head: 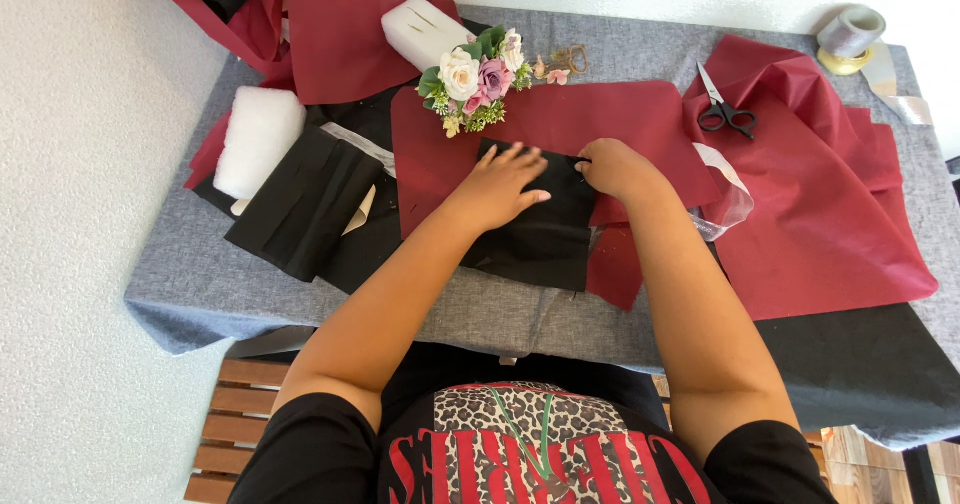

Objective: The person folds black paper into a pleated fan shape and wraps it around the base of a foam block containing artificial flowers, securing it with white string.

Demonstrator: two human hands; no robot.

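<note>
Both bare arms reach forward from the shoulders and converge toward the middle. The left hand (503, 186) lies palm down, fingers spread and stretched flat, thumb pointing toward the other hand. The right hand (612, 167) is curled into a loose fist (knuckles up, fingertips tucked under and hidden), its wrist bent slightly inward. The two hands sit just beside each other.

- Both hands, left hand (503, 186) and right hand (612, 167), rest on a small paper sheet (545, 234) lying on a larger wrapping sheet (560, 124) on the worktop (200, 274).
- A flower bunch (472, 82) lies behind the hands.
- Scissors (724, 110) lie to the right, a tape roll (850, 38) behind them.
- A foam block (258, 139) lies far left.
</note>
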